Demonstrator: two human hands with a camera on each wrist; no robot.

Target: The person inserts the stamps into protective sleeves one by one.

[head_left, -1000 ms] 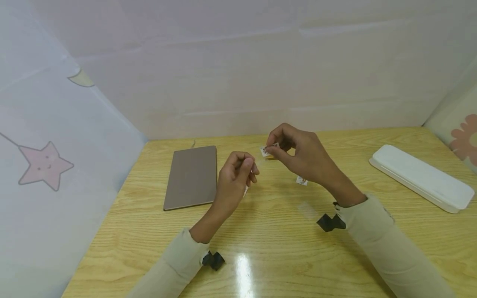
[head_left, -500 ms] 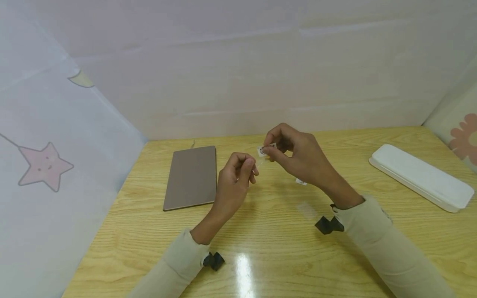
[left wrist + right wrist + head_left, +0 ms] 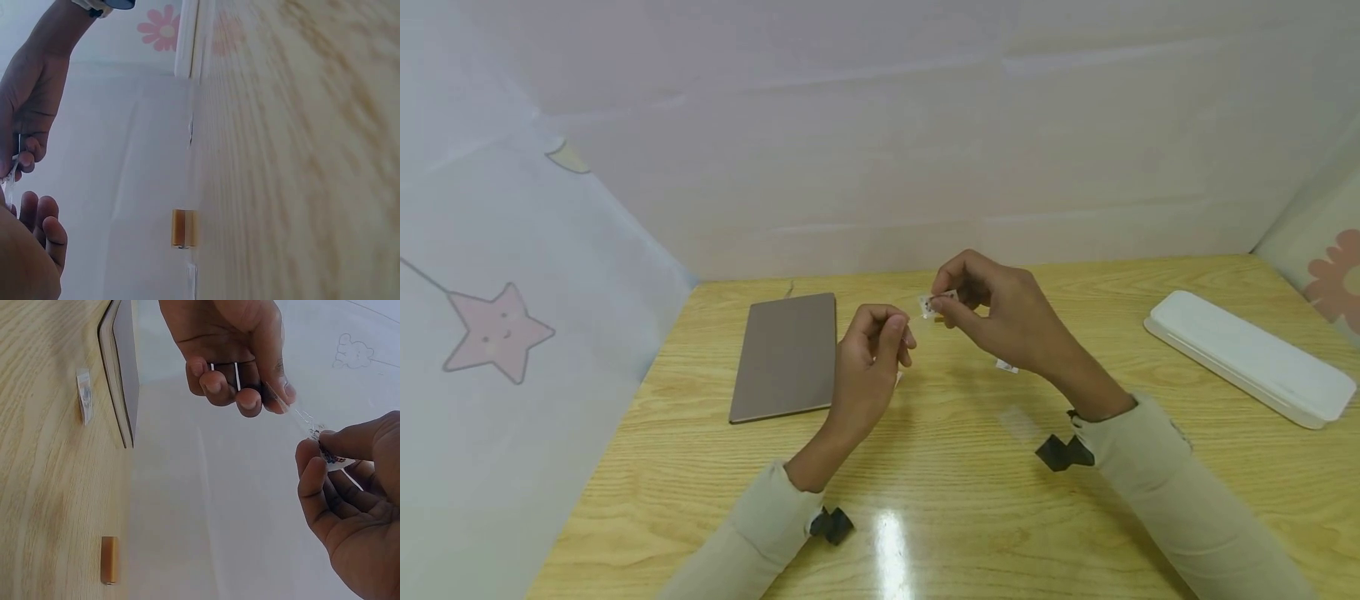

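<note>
My right hand (image 3: 1000,308) pinches a small white piece with a dark print (image 3: 927,306) between thumb and fingers. From that piece a strip of clear film (image 3: 299,417) runs across to my left hand (image 3: 868,362), whose thumb and index finger pinch its other end. Both hands are raised above the table, a short gap apart. In the right wrist view, thin white edges (image 3: 237,376) show among the left hand's curled fingers; what they belong to is hidden. On the table beyond the hands lies a small orange-brown block (image 3: 109,559), mostly covered by the right hand in the head view.
A grey-brown notebook (image 3: 786,358) lies left of the hands, a long white case (image 3: 1247,358) at the right. Small printed white pieces rest on the table, one below the right hand (image 3: 1006,366), another near the left (image 3: 85,397). A clear sheet (image 3: 1017,422) lies nearer.
The left hand has shifted slightly left and up, and the film now spans the gap between the hands. The right hand has drifted slightly left, still pinching the printed piece.
</note>
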